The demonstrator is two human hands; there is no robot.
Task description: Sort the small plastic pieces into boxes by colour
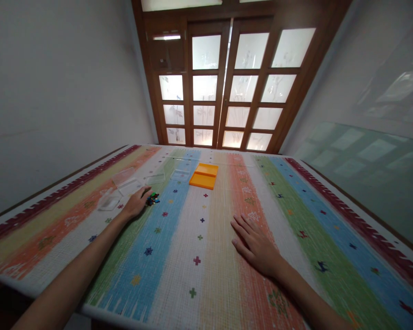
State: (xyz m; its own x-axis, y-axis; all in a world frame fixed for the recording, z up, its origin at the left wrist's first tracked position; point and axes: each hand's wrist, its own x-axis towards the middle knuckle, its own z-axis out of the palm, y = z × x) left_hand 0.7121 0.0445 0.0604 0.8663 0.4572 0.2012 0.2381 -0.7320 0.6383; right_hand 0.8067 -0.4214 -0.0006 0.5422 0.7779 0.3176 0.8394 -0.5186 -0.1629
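Observation:
My left hand (136, 203) rests on the striped cloth at the left, its fingers curled together against a little heap of small coloured pieces (153, 199). Black, green, blue and yellow show in the heap, but the pieces are too small to name. Part of the fingertips is hidden. Flat on the cloth at the right lies my right hand (256, 245), palm down, fingers stretched out, holding nothing. Beyond the heap, an orange plastic case (202, 180) lies opened out with both halves facing up.
Clear plastic boxes stand left of and beyond my left hand: one at the near left (109, 201), one with a raised lid (130, 185), and flatter ones (154, 178) farther back. The striped tablecloth (179, 275) covers the table; walls flank it, glazed wooden doors (220, 85) stand behind.

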